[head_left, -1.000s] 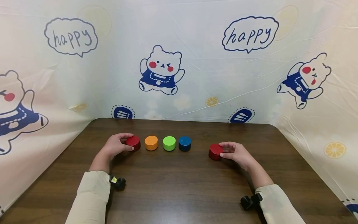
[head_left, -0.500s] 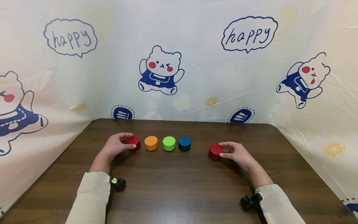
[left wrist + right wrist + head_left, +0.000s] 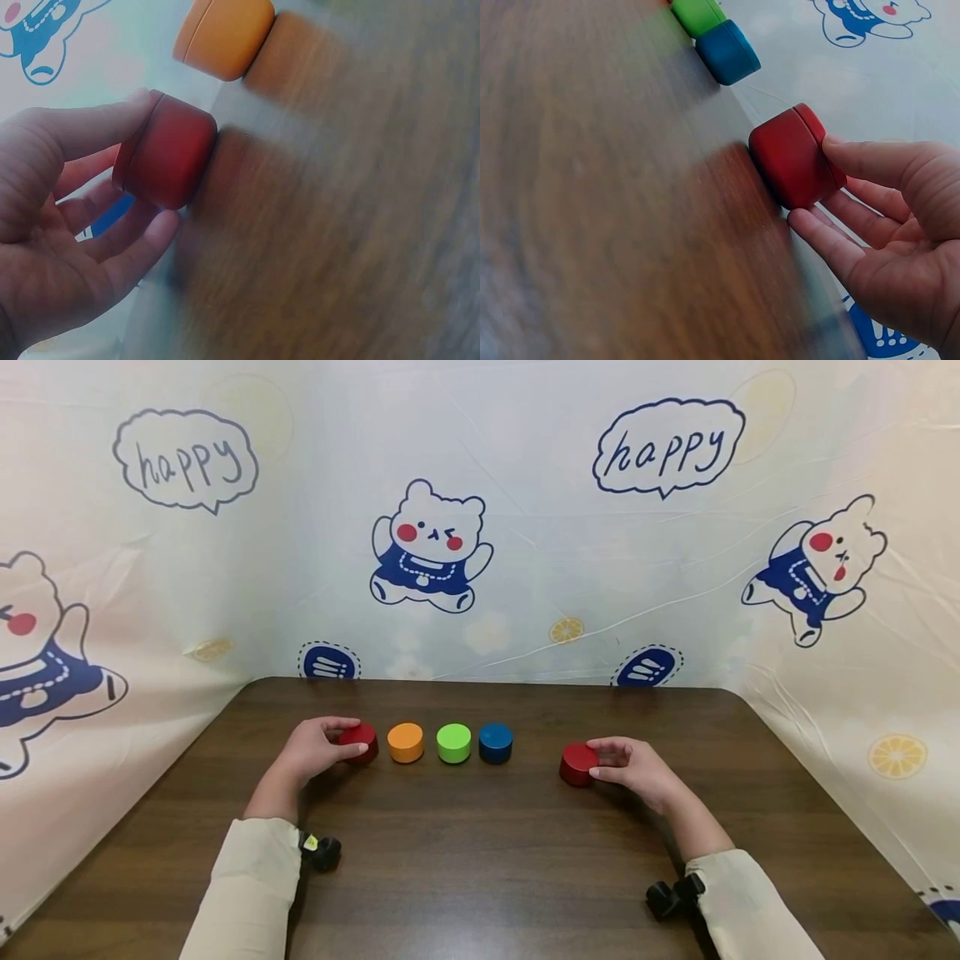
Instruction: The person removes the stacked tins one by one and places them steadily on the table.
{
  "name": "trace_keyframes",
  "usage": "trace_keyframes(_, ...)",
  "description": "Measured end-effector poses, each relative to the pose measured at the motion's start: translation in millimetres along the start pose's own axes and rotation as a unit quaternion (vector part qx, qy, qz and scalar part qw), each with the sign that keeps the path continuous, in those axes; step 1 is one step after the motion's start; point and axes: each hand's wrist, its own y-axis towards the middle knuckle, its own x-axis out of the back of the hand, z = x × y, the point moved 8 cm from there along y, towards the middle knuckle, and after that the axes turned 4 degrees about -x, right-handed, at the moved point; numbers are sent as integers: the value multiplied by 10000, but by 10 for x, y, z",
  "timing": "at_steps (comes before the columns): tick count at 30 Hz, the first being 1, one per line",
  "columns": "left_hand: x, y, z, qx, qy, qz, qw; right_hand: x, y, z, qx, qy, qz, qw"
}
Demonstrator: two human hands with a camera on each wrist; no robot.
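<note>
Red puck [image 3: 166, 157]: wrist view shows thumb-and-finger grip.

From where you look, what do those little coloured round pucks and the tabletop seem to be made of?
The red puck in the left hand and the red puck in the right hand look like painted wood or matte plastic: even colour, soft sheen, a thin seam near one face. The orange puck, green puck and blue puck look alike. The table shows dark wood grain, possibly laminate.
</note>
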Motion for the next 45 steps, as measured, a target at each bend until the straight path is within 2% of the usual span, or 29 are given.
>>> trace_keyframes(16,1,21,2,84,-6,33,10000,14,16,23,3,-21,-16,10000)
trace_keyframes(30,4,45,41,163,-91,35,9998,-94,140,86,97,91,43,9999)
trace_keyframes(45,5,36,26,188,-46,54,9998,-166,271,156,146,-193,55,9997)
